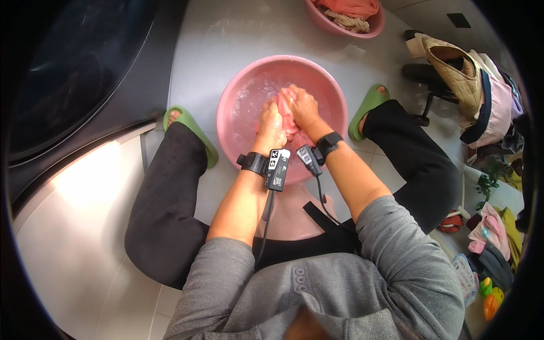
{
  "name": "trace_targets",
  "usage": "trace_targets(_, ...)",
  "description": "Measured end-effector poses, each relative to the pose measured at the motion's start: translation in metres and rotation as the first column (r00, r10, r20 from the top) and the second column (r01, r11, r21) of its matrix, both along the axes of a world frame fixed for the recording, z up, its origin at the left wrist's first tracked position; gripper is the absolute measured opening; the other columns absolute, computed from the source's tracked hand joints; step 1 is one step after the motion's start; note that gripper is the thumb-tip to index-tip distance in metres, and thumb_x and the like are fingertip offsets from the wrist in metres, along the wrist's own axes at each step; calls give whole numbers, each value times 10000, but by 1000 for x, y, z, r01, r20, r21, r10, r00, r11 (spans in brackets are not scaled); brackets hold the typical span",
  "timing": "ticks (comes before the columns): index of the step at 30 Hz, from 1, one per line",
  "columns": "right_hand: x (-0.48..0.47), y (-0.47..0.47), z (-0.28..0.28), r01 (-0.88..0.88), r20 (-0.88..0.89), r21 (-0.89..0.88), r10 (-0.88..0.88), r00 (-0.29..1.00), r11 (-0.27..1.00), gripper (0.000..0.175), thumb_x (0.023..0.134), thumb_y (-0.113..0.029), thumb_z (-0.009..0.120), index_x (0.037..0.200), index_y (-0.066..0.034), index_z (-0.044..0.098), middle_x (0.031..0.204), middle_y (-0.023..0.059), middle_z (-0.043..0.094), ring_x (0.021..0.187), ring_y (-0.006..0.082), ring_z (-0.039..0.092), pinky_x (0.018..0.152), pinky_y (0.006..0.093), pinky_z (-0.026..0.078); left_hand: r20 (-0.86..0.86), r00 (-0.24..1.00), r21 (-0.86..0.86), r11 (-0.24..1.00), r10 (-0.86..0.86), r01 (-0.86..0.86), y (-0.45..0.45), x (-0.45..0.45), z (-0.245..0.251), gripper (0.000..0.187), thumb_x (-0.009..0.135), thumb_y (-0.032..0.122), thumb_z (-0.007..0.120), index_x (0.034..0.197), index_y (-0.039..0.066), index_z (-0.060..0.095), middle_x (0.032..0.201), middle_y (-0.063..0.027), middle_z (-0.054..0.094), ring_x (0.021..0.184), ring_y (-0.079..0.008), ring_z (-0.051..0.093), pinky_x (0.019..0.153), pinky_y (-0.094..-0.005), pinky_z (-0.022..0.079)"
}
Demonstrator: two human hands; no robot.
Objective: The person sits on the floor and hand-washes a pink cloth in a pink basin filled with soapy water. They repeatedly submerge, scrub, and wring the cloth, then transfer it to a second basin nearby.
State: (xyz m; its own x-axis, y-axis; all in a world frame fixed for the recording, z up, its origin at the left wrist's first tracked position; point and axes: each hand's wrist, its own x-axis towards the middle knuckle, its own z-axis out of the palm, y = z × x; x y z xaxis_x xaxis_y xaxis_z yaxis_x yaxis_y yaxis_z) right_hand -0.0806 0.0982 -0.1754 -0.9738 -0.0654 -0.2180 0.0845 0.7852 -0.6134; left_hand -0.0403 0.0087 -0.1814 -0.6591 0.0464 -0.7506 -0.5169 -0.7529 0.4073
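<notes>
Both of my hands are over a round pink plastic basin (224,114) on the floor between my feet. My left hand (270,121) grips one side of a wet, ribbed pink cloth (287,112), which is bunched and twisted. The other side of it is in my right hand (304,105), right up against the left. Part of the cloth hangs below my hands into the basin. Soapy water with foam (250,95) shows at the basin's left side. Each wrist carries a black strap with a small cabled device (277,170).
Another pink basin (378,25) with laundry stands ahead on the tiled floor. A dark glossy appliance (85,76) fills the left side. To my right are a wheeled object (418,74) draped with clothes, a plant (486,182) and toys (493,297). Beneath me is a pink plastic seat (289,216).
</notes>
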Motion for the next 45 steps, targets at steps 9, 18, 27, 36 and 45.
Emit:
trace_targets(9, 15, 34, -54, -425, 124, 300, 407, 905, 854, 324, 807, -342, 535, 1071, -156, 539, 962, 165, 531, 863, 374, 533, 797, 472, 416, 62, 969, -214, 951, 241, -223, -21, 11, -55, 295, 866, 55, 464, 1139, 48, 354, 1048, -122, 490, 908, -216, 540, 804, -346, 475)
trace_targets(18, 10, 4, -6, -291, 93, -188, 312, 946, 938, 284, 682, -193, 612, 934, -64, 590, 956, 203, 597, 858, 341, 566, 748, 382, 457, 81, 991, 300, 946, 104, -124, -31, 14, -48, 215, 866, 257, 544, 919, 56, 599, 924, -68, 614, 896, -206, 565, 781, -317, 449)
trace_targets(27, -25, 53, 120, -438, 284, -392, 559, 779, 809, 269, 626, -123, 649, 863, -6, 599, 771, 65, 593, 720, 124, 555, 649, 266, 468, -347, 838, -425, 867, -422, 260, -73, -9, 109, 120, 731, 5, 610, 850, 12, 620, 856, -69, 639, 801, -190, 594, 745, -282, 465)
trace_targets(36, -2, 58, 253, -652, -302, 33, 630, 716, 757, 267, 642, -7, 573, 905, -30, 532, 741, 164, 576, 735, 306, 581, 644, 362, 460, -199, 597, -975, 95, -777, -201, -82, 14, 244, 112, 735, 52, 533, 815, 41, 612, 780, -201, 599, 744, -398, 559, 658, -387, 471)
trace_targets(45, 10, 58, 368, -453, -581, 263, 515, 630, 852, 243, 716, -99, 575, 953, -47, 572, 816, 159, 556, 770, 321, 555, 684, 364, 454, -568, 540, -791, 233, -621, -565, -66, 24, 341, 106, 760, 37, 627, 850, -8, 595, 711, -115, 624, 631, -163, 587, 622, -255, 466)
